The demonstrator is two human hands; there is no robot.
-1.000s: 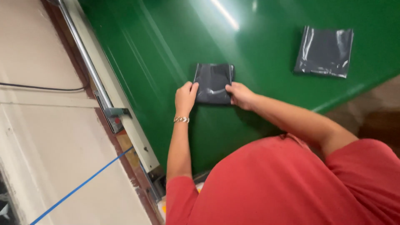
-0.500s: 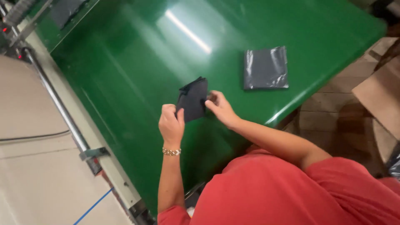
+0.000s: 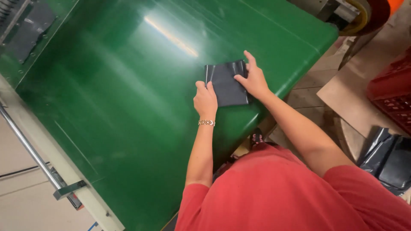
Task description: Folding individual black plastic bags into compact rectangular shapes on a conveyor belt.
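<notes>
We see a folded black plastic bag (image 3: 227, 83) lying flat on the glossy green surface (image 3: 120, 107), close to the edge nearest the person. Our left hand (image 3: 205, 99) rests at the bag's lower left corner, fingers curled loosely with the fingertips touching the bag's left edge; we cannot tell whether it pinches the plastic or only steadies it. Our right hand (image 3: 252, 79) lies spread and flat on the bag's right side, fingers extended, pressing the plastic down on the surface rather than closing around it. A beaded bracelet (image 3: 206, 122) sits on the left wrist. Both forearms reach forward from a red shirt (image 3: 282, 192) that fills the lower part of the view. A bright reflection of an overhead light crosses the surface just beyond the bag. To the left, a grey metal rail (image 3: 30, 149) runs alongside the surface's border. To the right, off the surface, a red crate (image 3: 391, 92) stands on the floor, and a heap of dark plastic bags (image 3: 387, 158) lies below it, well apart from both hands.
</notes>
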